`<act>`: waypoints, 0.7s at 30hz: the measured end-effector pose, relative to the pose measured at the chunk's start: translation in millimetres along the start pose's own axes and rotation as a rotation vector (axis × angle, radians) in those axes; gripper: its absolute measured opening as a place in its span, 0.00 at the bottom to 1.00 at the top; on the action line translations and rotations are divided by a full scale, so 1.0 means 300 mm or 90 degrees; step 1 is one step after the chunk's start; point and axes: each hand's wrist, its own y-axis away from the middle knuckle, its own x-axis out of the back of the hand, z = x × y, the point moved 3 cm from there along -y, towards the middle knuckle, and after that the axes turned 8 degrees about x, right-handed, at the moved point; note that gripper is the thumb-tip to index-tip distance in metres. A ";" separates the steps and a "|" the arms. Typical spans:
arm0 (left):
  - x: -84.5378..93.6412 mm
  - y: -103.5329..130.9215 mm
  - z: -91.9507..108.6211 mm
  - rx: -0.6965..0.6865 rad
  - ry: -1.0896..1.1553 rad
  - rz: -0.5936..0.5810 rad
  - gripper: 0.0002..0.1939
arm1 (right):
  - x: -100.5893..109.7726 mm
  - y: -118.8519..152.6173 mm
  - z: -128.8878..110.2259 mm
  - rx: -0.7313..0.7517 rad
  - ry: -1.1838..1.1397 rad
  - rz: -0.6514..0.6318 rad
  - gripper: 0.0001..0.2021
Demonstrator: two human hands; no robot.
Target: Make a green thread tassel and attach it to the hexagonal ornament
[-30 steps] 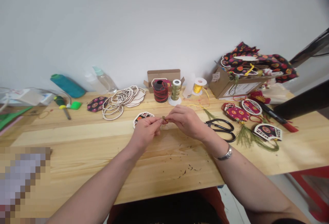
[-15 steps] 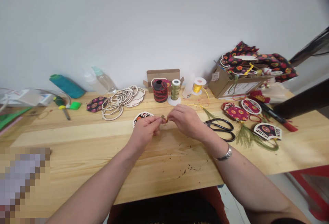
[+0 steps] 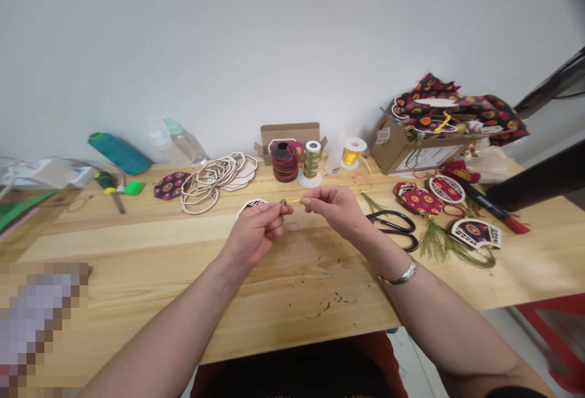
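Note:
My left hand (image 3: 256, 228) pinches a small brownish-gold bead-like piece (image 3: 283, 203) between thumb and fingertips. A yellow cord (image 3: 295, 199) runs from that piece to my right hand (image 3: 337, 208), whose thumb and fingers are closed on it. Between the two hands the cord forms a narrow loop. Partly hidden behind my left hand lies a wood-framed fabric ornament (image 3: 251, 205). Black-handled scissors (image 3: 395, 222) rest beside my right wrist, their blades covered by it.
Behind my hands stand a red-and-black thread cone (image 3: 284, 163), a green thread spool (image 3: 312, 163) and a yellow cord spool (image 3: 351, 153). Wooden frames (image 3: 212, 178) lie left. Several tasselled ornaments (image 3: 418, 198), a marker (image 3: 491, 206) and a cardboard box (image 3: 411, 151) are right.
My right hand has drawn slightly away from my left, and the yellow cord now shows as a stretched loop between them. More of the framed ornament is covered by my left hand.

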 end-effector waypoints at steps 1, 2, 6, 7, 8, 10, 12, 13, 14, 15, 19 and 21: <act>0.000 0.001 0.001 -0.002 0.004 0.002 0.08 | -0.003 0.002 0.001 -0.008 0.000 -0.005 0.09; 0.000 0.001 0.001 -0.005 0.005 0.005 0.08 | -0.005 0.004 0.002 -0.017 0.004 -0.009 0.09; 0.002 0.002 -0.004 -0.024 -0.014 0.011 0.08 | -0.014 0.009 0.003 -0.047 0.024 -0.011 0.09; 0.003 0.001 -0.006 -0.030 -0.021 0.011 0.08 | -0.015 0.009 0.004 -0.050 0.025 -0.007 0.10; 0.003 0.001 -0.008 -0.035 -0.027 0.010 0.08 | -0.016 0.010 0.005 -0.053 0.026 -0.003 0.10; 0.002 0.001 -0.010 -0.042 -0.036 0.011 0.09 | -0.018 0.009 0.010 -0.057 0.028 0.002 0.10; 0.000 0.002 -0.009 -0.049 -0.044 0.017 0.10 | -0.021 0.009 0.018 -0.059 0.027 0.005 0.10; -0.002 0.003 -0.008 -0.053 -0.047 0.022 0.10 | -0.022 0.009 0.022 -0.062 0.026 0.007 0.10; -0.003 0.004 -0.007 -0.056 -0.050 0.025 0.10 | -0.024 0.010 0.026 -0.066 0.025 0.008 0.11; -0.005 0.005 -0.006 -0.059 -0.052 0.029 0.10 | -0.026 0.010 0.029 -0.071 0.024 0.010 0.11; -0.011 0.008 -0.003 -0.066 -0.060 0.039 0.11 | -0.032 0.016 0.026 -0.094 0.028 0.022 0.11; -0.012 0.009 -0.002 -0.071 -0.067 0.047 0.12 | -0.034 0.018 0.017 -0.103 0.029 0.023 0.11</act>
